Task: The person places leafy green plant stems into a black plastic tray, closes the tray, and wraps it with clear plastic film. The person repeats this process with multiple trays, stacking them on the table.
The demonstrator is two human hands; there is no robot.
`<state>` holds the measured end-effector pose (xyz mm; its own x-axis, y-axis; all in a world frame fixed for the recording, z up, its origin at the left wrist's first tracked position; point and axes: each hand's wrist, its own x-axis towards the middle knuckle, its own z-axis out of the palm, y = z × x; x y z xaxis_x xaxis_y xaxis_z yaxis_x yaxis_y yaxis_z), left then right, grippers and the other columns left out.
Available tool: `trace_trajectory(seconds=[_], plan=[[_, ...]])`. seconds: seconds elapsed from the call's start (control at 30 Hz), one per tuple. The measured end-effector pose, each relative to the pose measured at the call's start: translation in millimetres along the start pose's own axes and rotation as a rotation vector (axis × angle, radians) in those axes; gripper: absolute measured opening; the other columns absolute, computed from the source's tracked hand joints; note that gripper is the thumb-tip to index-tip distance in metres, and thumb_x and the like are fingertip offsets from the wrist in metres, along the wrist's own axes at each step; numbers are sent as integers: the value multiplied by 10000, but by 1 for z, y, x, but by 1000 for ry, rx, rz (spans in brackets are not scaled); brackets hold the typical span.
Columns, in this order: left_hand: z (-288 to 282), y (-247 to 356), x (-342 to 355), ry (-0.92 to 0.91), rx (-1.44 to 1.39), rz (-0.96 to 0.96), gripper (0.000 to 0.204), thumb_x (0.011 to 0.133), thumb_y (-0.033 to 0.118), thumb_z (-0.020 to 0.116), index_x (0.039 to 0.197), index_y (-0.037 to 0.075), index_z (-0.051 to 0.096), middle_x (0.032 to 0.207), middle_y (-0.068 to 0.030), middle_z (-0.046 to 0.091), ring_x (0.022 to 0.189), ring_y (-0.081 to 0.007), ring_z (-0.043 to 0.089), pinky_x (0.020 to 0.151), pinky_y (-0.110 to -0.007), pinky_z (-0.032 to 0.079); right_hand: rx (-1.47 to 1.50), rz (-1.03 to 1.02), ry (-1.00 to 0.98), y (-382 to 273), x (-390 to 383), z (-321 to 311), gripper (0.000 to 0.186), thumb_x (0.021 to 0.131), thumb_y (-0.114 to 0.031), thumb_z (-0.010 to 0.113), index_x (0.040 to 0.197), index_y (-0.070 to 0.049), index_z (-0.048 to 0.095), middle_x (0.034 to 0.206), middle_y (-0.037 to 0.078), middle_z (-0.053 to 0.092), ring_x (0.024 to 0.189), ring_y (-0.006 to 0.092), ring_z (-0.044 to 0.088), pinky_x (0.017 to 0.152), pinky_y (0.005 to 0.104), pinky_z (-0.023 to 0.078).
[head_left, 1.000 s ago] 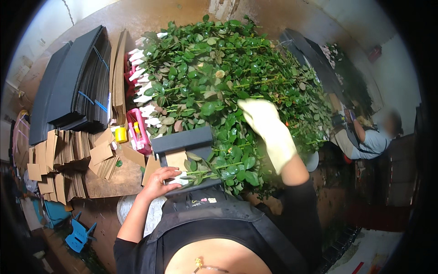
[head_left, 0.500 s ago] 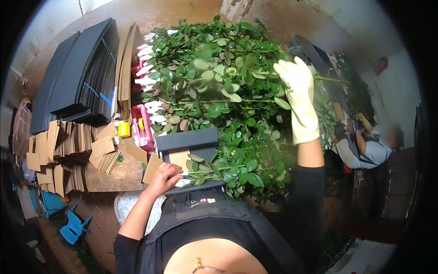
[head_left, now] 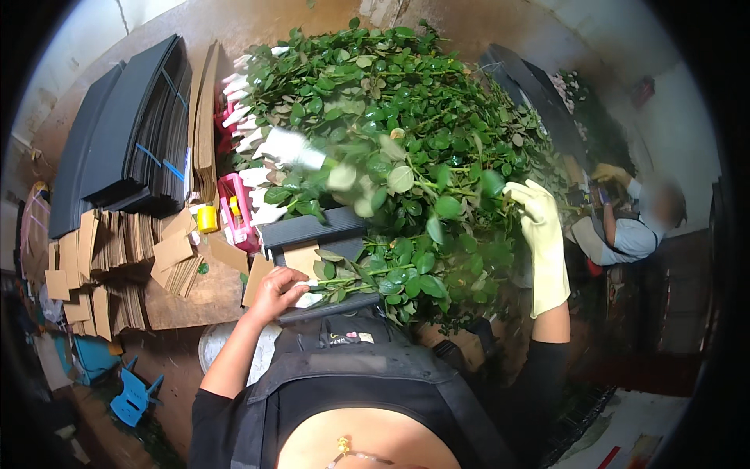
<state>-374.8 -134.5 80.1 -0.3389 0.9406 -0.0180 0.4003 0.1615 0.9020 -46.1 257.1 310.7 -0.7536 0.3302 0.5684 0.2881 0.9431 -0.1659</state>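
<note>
My left hand [head_left: 281, 291] is closed on the white-sleeved end of a leafy rose stem [head_left: 367, 277], which lies over dark corrugated board [head_left: 301, 227] with tan card on it. My right hand [head_left: 533, 223], in a pale yellow rubber glove, pinches another leafy stem [head_left: 445, 205] held above the pile; its white-sleeved head [head_left: 293, 147] is blurred toward the upper left. The big pile of rose stems [head_left: 367, 78] covers the middle of the bench, white sleeves along its left side. Pink plastic tool holders [head_left: 238, 207] and a yellow container [head_left: 207, 219] stand beside it.
Stacks of dark board [head_left: 125, 133] and tall brown card [head_left: 201, 125] stand at left, small card pieces [head_left: 109, 242] in front. The wooden bench edge [head_left: 180, 320] runs above a blue stool [head_left: 133, 391]. A gloved co-worker [head_left: 633, 227] works on the right beside another dark stack.
My gloved right hand moved up and right, then back down and further right, drawing a stem out over the pile, its sleeved head now mid-air. My left hand stays on its stem.
</note>
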Motion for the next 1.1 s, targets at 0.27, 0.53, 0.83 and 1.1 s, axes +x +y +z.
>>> trace_trajectory(seconds=[0.27, 0.53, 0.83, 1.1], plan=[[3, -13, 1, 10, -275, -153, 991, 779, 35, 874, 1578, 133, 296, 1365, -50, 539, 1082, -152, 605, 941, -327, 545, 479, 515, -219, -1, -58, 62, 342, 675, 134, 667, 971, -9, 763, 994, 140, 764, 858, 254, 719, 758, 326, 572], [2, 8, -4, 19, -107, -21, 485, 839, 85, 824, 1300, 112, 678, 1298, -86, 598, 1133, -218, 634, 945, -327, 561, -298, 528, -1045, 5, -88, 92, 449, 857, -154, 757, 1295, -86, 686, 1262, 150, 711, 1097, 261, 695, 978, 304, 516], [-5, 17, -3, -15, 14, -11, 470, 858, 153, 793, 1305, 89, 663, 1314, -143, 622, 1181, -324, 634, 975, -392, 529, -651, -189, -385, 17, 125, 219, 446, 942, -160, 599, 1384, -100, 575, 1351, 95, 607, 1264, 249, 562, 1156, 404, 363], [2, 17, 7, 140, 330, 226, 226, 886, 95, 722, 1110, 74, 753, 1135, -131, 703, 1011, -314, 645, 912, -413, 516, 239, 6, -44, 2, 178, 257, 217, 894, -171, 625, 1049, -89, 754, 1341, 119, 662, 1310, 272, 556, 1166, 408, 369]])
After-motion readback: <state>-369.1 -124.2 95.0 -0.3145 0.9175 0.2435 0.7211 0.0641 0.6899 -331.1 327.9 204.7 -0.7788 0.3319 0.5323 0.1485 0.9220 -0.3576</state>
